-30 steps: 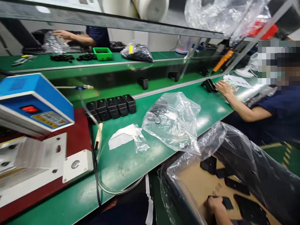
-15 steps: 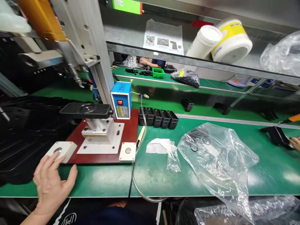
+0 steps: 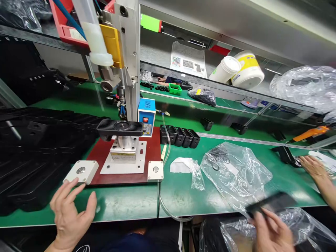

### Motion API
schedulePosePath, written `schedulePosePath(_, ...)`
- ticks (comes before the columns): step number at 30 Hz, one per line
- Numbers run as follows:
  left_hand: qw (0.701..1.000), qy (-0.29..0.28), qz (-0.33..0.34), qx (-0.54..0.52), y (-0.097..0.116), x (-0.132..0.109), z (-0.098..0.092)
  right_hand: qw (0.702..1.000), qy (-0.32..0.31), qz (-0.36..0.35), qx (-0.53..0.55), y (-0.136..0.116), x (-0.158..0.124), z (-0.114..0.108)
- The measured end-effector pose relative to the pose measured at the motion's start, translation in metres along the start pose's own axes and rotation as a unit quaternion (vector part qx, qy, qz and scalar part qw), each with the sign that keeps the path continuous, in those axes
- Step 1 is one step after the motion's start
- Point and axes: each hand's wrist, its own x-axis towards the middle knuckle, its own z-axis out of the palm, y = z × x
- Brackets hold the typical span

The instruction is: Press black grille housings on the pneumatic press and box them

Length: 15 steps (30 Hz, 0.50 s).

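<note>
The flat, dark rectangular piece (image 3: pixel 271 203) is at the lower right, blurred, held in the person's right hand (image 3: pixel 274 231). That hand's grip is clamped on its near edge, with the piece tilted over the front edge of the green tabletop (image 3: pixel 126 204). Behind it spreads a crumpled clear plastic bag (image 3: pixel 244 175).

The left hand (image 3: pixel 72 215) has its grip apart, thumb and fingers spread around nothing. Its fingertips are at the front edge of a white square box with a round silver button (image 3: pixel 82 171); whether they touch it, I cannot tell.

Between the hands, on a dark red board (image 3: pixel 152 148), a silver metal block (image 3: pixel 123 155) carries a black ribbed bar with a round centre (image 3: pixel 120 127), lying level. A second white button box (image 3: pixel 155 170) sits at the board's right front corner. Behind stand a blue box with a red switch (image 3: pixel 147 112) and, to its right, a row of black hollow cases (image 3: pixel 180 136).

At the far right, a co-worker's hand (image 3: pixel 313 167) is at another black part (image 3: pixel 286 155).
</note>
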Motion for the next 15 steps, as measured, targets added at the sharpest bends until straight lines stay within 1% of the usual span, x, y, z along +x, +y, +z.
schedulePosePath(1, 1.0, 0.004, 0.007, -0.027, 0.003, 0.001, -0.002, 0.999, -0.041, -0.012, 0.019, -0.011, -0.008, 0.018)
schedulePosePath(2, 0.998, 0.0, 0.014, -0.06, 0.008, 0.002, -0.004, 0.992, -0.113, -0.037, 0.049, -0.025, -0.016, 0.038)
schedulePosePath(3, 0.995, -0.015, 0.02, -0.1, 0.013, 0.004, -0.006, 0.978, -0.181, -0.073, 0.077, -0.039, -0.025, 0.06)
schedulePosePath(5, 0.98, -0.056, 0.021, -0.188, 0.026, 0.012, -0.009, 0.933, -0.301, -0.15, 0.125, -0.068, -0.044, 0.099)
schedulePosePath(7, 0.96, -0.088, 0.008, -0.266, 0.039, 0.025, -0.01, 0.873, -0.418, -0.196, 0.159, -0.094, -0.062, 0.127)
schedulePosePath(9, 0.939, -0.103, -0.029, -0.326, 0.047, 0.043, -0.012, 0.814, -0.508, -0.226, 0.168, -0.112, -0.076, 0.144)
schedulePosePath(10, 0.927, -0.107, -0.052, -0.355, 0.05, 0.052, -0.012, 0.79, -0.542, -0.236, 0.165, -0.119, -0.081, 0.15)
schedulePosePath(12, 0.892, -0.129, -0.098, -0.422, 0.054, 0.069, -0.015, 0.754, -0.587, -0.244, 0.165, -0.13, -0.087, 0.158)
schedulePosePath(13, 0.866, -0.151, -0.12, -0.461, 0.055, 0.076, -0.016, 0.743, -0.602, -0.237, 0.173, -0.134, -0.09, 0.162)
schedulePosePath(15, 0.797, -0.211, -0.166, -0.541, 0.058, 0.086, -0.018, 0.733, -0.617, -0.202, 0.202, -0.14, -0.094, 0.168)
